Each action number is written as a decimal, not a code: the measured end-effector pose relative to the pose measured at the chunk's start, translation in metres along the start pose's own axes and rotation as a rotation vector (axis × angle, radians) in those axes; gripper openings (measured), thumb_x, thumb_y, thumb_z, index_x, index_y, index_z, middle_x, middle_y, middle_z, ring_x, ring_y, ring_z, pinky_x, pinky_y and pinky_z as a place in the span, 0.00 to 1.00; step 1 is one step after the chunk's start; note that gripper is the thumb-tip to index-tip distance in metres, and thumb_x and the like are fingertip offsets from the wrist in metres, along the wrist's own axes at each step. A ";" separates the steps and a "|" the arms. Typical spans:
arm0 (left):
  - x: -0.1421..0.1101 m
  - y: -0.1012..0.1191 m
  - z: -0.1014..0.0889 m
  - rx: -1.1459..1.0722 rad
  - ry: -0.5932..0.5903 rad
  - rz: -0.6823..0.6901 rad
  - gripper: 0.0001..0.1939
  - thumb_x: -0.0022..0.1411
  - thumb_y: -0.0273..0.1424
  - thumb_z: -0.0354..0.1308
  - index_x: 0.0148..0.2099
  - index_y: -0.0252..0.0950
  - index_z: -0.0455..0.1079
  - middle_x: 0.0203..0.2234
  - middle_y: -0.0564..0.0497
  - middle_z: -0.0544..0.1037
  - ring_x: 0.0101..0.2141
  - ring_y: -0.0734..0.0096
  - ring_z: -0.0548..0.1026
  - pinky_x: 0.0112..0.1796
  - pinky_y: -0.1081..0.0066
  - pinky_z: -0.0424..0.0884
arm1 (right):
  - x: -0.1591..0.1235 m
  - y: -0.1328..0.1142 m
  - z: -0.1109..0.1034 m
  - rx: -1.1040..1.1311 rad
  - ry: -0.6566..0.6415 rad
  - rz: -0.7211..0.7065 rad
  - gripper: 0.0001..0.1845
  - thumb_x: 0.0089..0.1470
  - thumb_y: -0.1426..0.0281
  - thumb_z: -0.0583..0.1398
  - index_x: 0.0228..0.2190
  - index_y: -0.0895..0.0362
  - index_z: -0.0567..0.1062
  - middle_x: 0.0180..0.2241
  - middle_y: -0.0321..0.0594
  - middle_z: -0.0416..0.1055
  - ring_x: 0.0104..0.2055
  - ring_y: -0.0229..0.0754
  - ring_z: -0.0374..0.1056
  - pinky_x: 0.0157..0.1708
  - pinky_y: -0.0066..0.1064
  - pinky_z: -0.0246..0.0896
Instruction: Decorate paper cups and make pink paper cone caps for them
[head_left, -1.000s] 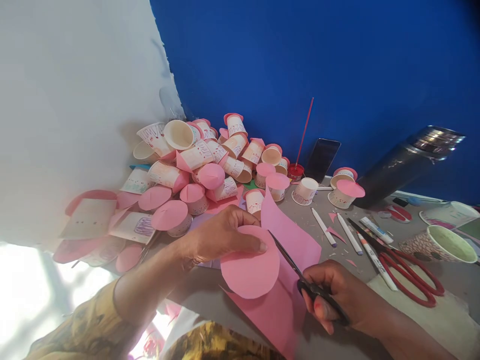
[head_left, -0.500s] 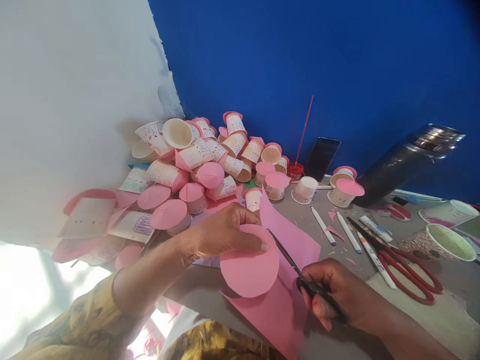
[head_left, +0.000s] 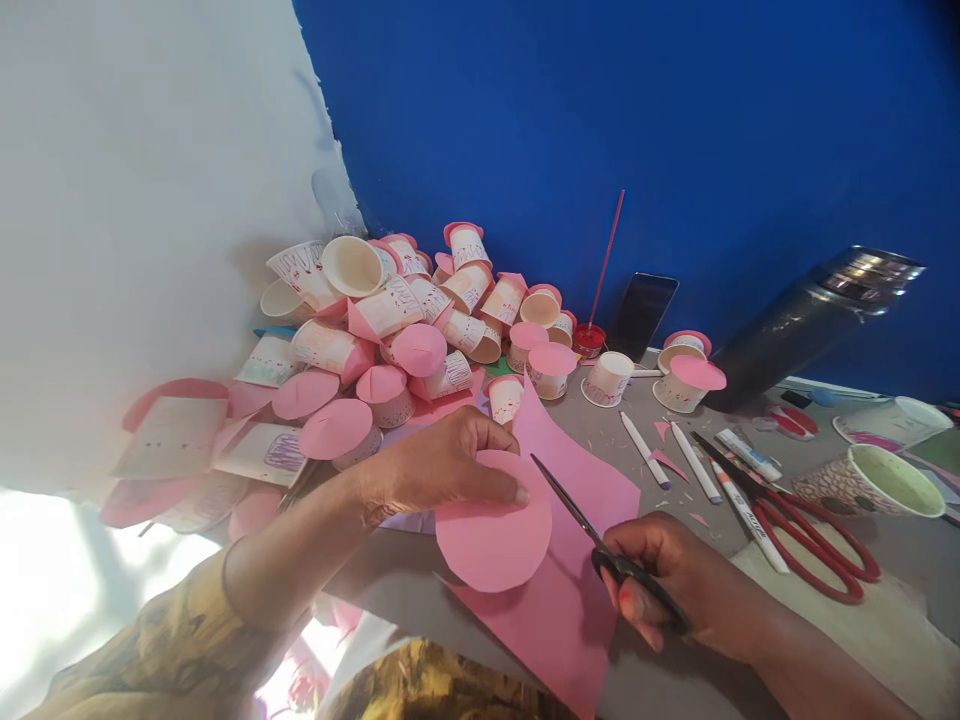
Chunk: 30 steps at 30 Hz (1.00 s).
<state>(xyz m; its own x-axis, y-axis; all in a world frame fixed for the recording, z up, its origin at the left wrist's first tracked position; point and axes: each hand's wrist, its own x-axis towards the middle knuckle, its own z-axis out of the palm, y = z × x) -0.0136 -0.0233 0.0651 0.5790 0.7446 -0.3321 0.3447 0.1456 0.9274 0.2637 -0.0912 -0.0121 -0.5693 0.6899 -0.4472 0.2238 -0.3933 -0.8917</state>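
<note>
Two hands share the cutting step: the left hand pinches a nearly freed pink paper disc above the grey table, while the right hand, closed around black-handled scissors, needs a final snip through the pink sheet.

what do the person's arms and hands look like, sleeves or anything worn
The left hand is bare, with the forearm uncovered up to a loose mustard-yellow patterned fabric sleeve ending near the elbow. The right hand and its forearm are bare too, with no sleeve in view. No gloves, rings or watch show.
</note>
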 end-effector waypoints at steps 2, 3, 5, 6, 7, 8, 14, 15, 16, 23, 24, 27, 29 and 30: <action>0.001 -0.002 0.000 -0.028 0.013 0.014 0.18 0.49 0.39 0.69 0.21 0.36 0.65 0.18 0.57 0.63 0.22 0.77 0.60 0.22 0.74 0.53 | 0.002 -0.004 -0.002 -0.023 0.040 -0.016 0.31 0.44 0.42 0.71 0.23 0.56 0.69 0.15 0.30 0.64 0.17 0.31 0.51 0.18 0.26 0.41; 0.001 -0.004 0.000 -0.049 0.022 0.018 0.18 0.50 0.39 0.70 0.21 0.36 0.66 0.18 0.57 0.64 0.22 0.77 0.60 0.22 0.74 0.54 | 0.003 -0.006 -0.003 -0.027 0.070 -0.034 0.33 0.44 0.39 0.69 0.23 0.55 0.69 0.15 0.31 0.64 0.17 0.31 0.50 0.17 0.26 0.41; 0.001 -0.007 0.001 -0.110 0.042 0.011 0.16 0.50 0.41 0.70 0.24 0.35 0.71 0.19 0.55 0.68 0.22 0.76 0.63 0.23 0.74 0.57 | 0.007 -0.009 -0.007 -0.022 0.144 -0.092 0.36 0.44 0.35 0.67 0.24 0.55 0.68 0.16 0.31 0.64 0.17 0.30 0.49 0.16 0.27 0.40; 0.001 -0.009 0.001 -0.147 0.057 0.004 0.16 0.51 0.41 0.70 0.26 0.34 0.74 0.20 0.54 0.70 0.23 0.75 0.66 0.24 0.74 0.59 | 0.009 -0.010 -0.009 -0.015 0.184 -0.125 0.37 0.45 0.34 0.66 0.24 0.56 0.69 0.17 0.32 0.64 0.18 0.30 0.49 0.17 0.27 0.40; 0.002 -0.011 0.002 -0.187 0.076 -0.004 0.16 0.50 0.42 0.71 0.27 0.34 0.76 0.21 0.53 0.72 0.24 0.74 0.68 0.24 0.74 0.61 | 0.011 -0.009 -0.011 -0.006 0.222 -0.152 0.37 0.46 0.34 0.66 0.24 0.56 0.69 0.17 0.33 0.65 0.18 0.31 0.50 0.17 0.27 0.41; 0.004 -0.013 0.003 -0.230 0.099 -0.008 0.16 0.50 0.42 0.72 0.29 0.33 0.77 0.22 0.52 0.74 0.25 0.73 0.69 0.25 0.74 0.62 | 0.014 -0.008 -0.014 0.007 0.255 -0.173 0.37 0.47 0.34 0.66 0.24 0.57 0.70 0.18 0.34 0.66 0.19 0.31 0.51 0.18 0.27 0.42; 0.035 -0.028 0.022 -0.397 0.231 0.043 0.19 0.49 0.44 0.74 0.30 0.32 0.79 0.25 0.49 0.79 0.28 0.70 0.72 0.30 0.71 0.66 | 0.023 0.000 -0.025 0.177 0.350 -0.346 0.37 0.45 0.39 0.71 0.37 0.60 0.76 0.31 0.42 0.75 0.27 0.36 0.64 0.25 0.28 0.54; 0.042 -0.031 0.027 -0.411 0.232 0.040 0.19 0.49 0.45 0.74 0.30 0.32 0.79 0.25 0.48 0.79 0.28 0.69 0.73 0.31 0.70 0.67 | 0.024 0.000 -0.025 0.195 0.367 -0.377 0.38 0.43 0.40 0.72 0.40 0.59 0.76 0.34 0.44 0.76 0.30 0.38 0.66 0.27 0.29 0.57; 0.048 -0.033 0.032 -0.430 0.230 0.037 0.20 0.48 0.44 0.75 0.29 0.31 0.79 0.25 0.48 0.80 0.29 0.69 0.73 0.32 0.70 0.67 | 0.024 -0.001 -0.025 0.208 0.386 -0.398 0.38 0.42 0.41 0.73 0.41 0.59 0.76 0.36 0.45 0.77 0.33 0.40 0.68 0.30 0.30 0.59; 0.061 -0.042 0.053 -0.477 0.131 0.036 0.21 0.51 0.47 0.73 0.27 0.33 0.75 0.24 0.47 0.80 0.28 0.67 0.75 0.32 0.68 0.69 | 0.030 -0.007 -0.016 0.159 0.578 -0.322 0.24 0.37 0.59 0.75 0.33 0.55 0.73 0.26 0.30 0.68 0.27 0.35 0.60 0.28 0.29 0.56; 0.058 -0.040 0.049 -0.407 0.176 0.075 0.21 0.54 0.48 0.70 0.28 0.33 0.74 0.25 0.47 0.79 0.28 0.67 0.74 0.32 0.68 0.69 | 0.030 -0.007 -0.016 0.150 0.603 -0.326 0.22 0.37 0.60 0.74 0.32 0.55 0.73 0.25 0.29 0.66 0.27 0.35 0.59 0.28 0.29 0.55; 0.048 -0.032 0.025 -0.031 0.481 0.211 0.16 0.61 0.45 0.62 0.33 0.36 0.75 0.29 0.49 0.79 0.31 0.67 0.74 0.33 0.69 0.67 | 0.029 -0.009 -0.023 0.170 0.670 -0.369 0.21 0.37 0.61 0.73 0.31 0.55 0.74 0.25 0.29 0.66 0.27 0.35 0.59 0.29 0.29 0.55; 0.042 -0.027 0.008 0.267 0.698 0.228 0.11 0.61 0.40 0.60 0.34 0.37 0.74 0.31 0.50 0.78 0.33 0.66 0.73 0.36 0.68 0.67 | 0.028 -0.011 -0.030 0.197 0.718 -0.384 0.22 0.36 0.61 0.74 0.31 0.56 0.74 0.25 0.30 0.67 0.28 0.35 0.59 0.28 0.30 0.55; 0.039 -0.026 0.001 0.365 0.769 0.210 0.10 0.61 0.40 0.59 0.35 0.38 0.74 0.33 0.50 0.79 0.34 0.65 0.74 0.37 0.67 0.67 | 0.028 -0.012 -0.033 0.210 0.740 -0.386 0.22 0.35 0.60 0.74 0.31 0.56 0.74 0.25 0.30 0.67 0.28 0.36 0.60 0.28 0.30 0.55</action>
<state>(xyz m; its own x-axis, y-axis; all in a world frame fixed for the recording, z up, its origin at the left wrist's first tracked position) 0.0009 0.0010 0.0276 0.0439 0.9845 0.1701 0.5781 -0.1638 0.7993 0.2713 -0.0473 -0.0159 0.1032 0.9885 -0.1102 -0.0719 -0.1031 -0.9921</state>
